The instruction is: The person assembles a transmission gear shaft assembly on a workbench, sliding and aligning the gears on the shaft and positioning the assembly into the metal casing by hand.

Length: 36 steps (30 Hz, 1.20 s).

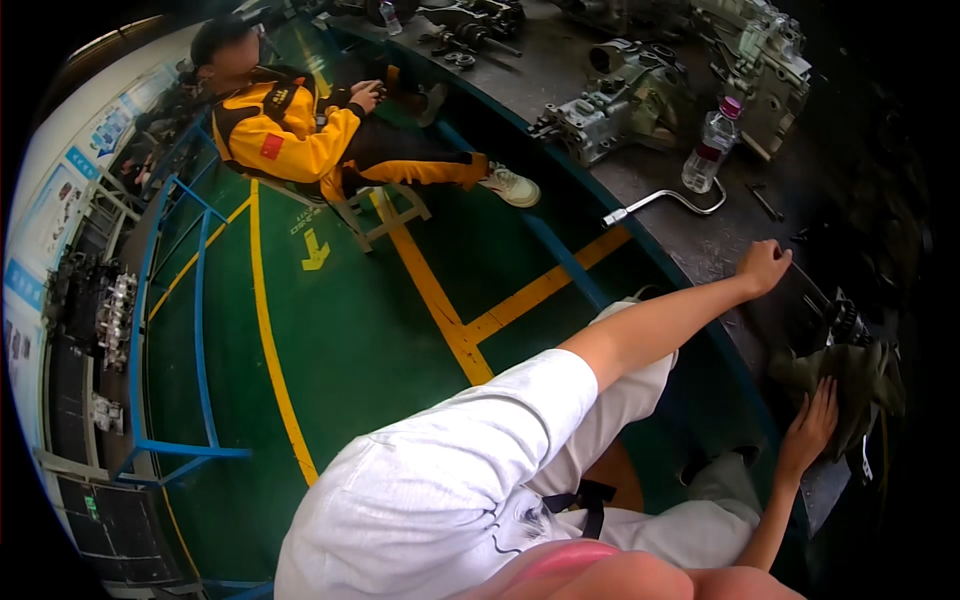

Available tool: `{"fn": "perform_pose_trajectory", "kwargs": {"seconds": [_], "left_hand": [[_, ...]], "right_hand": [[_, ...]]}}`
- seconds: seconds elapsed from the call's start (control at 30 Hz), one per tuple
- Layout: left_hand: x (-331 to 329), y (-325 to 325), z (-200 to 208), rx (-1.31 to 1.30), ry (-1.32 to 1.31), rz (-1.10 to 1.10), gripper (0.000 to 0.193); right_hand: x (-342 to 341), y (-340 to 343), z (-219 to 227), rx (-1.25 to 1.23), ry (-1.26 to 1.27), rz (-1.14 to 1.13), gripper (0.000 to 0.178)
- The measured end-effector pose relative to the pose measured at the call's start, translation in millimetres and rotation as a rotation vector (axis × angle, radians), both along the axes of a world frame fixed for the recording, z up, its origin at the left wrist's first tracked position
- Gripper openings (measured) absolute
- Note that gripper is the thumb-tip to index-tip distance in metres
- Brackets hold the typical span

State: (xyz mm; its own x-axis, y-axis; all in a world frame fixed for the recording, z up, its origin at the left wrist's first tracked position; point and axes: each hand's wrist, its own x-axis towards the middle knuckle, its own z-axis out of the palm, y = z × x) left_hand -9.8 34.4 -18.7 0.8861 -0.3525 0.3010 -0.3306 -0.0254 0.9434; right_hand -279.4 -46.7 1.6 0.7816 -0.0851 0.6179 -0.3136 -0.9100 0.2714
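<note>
Where the bench [545,60] slopes down the right of the view, the following items are entered. Left hand [765,268]: at the bench's near edge, fingers curled into a loose fist; whether the thin dark rod [808,279] beside its fingertips is in its grip, one cannot tell. Right hand [812,425]: opened out, fingers extended and lying against a crumpled olive cloth [865,385], with no grip on it visible. Cloth: on the bench at far right, just below a dark metal part [848,322], its details lost in shadow.

Beyond the left hand: one cranked wrench [630,208], bright metal, lying with its bend near the base of a clear bottle [708,155], upright, pink cap. One small metal piece [765,202], lying right of the bottle. One silver casting [610,105], left of the bottle; one larger casting [765,70], behind it.

Across the green floor [330,340], marked with yellow lines: one co-worker [290,130], yellow-and-black jacket, seated on a stool [380,220], hands together before the body. Blue rails [203,330], at left.
</note>
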Motion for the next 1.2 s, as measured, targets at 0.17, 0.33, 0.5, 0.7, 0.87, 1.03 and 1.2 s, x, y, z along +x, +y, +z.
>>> {"fn": "perform_pose_trajectory", "kwargs": {"seconds": [0.17,0.33,0.5,0.7,0.87,1.03,1.2], "left_hand": [[5,16,4,0.077,-0.090,0.017,0.042],[7,15,-1,0.000,-0.091,0.077,0.042],[-2,11,4,0.014,-0.095,0.067,0.042],[-2,13,4,0.067,-0.149,0.060,0.044],[-3,17,5,0.065,-0.120,0.112,0.044],[-6,39,23,0.039,-0.649,0.362,0.040],[-39,28,118,-0.832,-0.263,-0.296,0.054]], "right_hand": [[-1,23,-5,0.010,0.032,0.086,0.036],[10,55,-10,0.087,0.023,0.240,0.034],[27,67,-14,0.075,0.054,0.305,0.032],[47,66,-14,0.249,0.067,0.153,0.024],[56,77,-19,0.243,0.053,0.123,0.024],[65,88,-21,0.247,0.047,0.141,0.027],[61,89,-9,0.101,0.074,0.185,0.038]]}}
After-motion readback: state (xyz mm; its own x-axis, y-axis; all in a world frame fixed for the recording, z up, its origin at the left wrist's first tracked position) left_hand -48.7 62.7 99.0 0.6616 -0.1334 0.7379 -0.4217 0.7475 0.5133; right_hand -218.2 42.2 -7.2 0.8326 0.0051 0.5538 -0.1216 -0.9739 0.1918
